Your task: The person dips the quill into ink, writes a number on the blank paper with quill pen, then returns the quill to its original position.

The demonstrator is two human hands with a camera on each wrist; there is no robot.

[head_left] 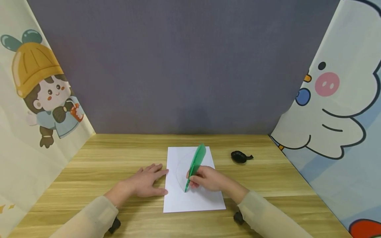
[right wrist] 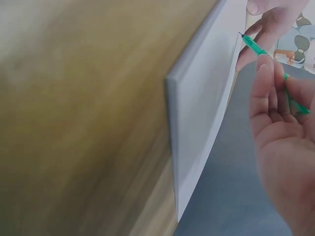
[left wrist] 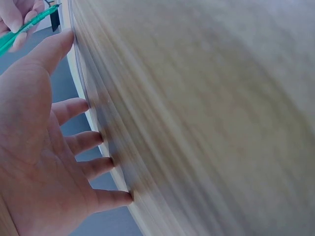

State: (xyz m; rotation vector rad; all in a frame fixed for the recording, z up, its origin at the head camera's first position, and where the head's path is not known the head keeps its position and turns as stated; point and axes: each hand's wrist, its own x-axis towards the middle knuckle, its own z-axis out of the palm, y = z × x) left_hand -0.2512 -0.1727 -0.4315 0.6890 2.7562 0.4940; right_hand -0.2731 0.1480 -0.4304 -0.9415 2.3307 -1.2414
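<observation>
My right hand (head_left: 207, 178) pinches a green pen (head_left: 195, 162) with a wide leaf-shaped top, its tip down at the white paper (head_left: 202, 202). In the right wrist view the pen (right wrist: 253, 45) tilts, with its dark point close to the sheet (right wrist: 206, 93). A thin curved line shows on the paper, left of the pen; part of the sheet is hidden behind the hand. My left hand (head_left: 148, 181) lies spread on the table, thumb and index fingertip at the paper's left edge. The left wrist view shows the left hand (left wrist: 54, 132) with straight, parted fingers and nothing held.
A small black object (head_left: 239, 157) with a short tail lies on the wooden table (head_left: 125, 150), right of the paper. A grey panel (head_left: 184, 72) rises behind the table. Printed cartoon sheets flank both sides.
</observation>
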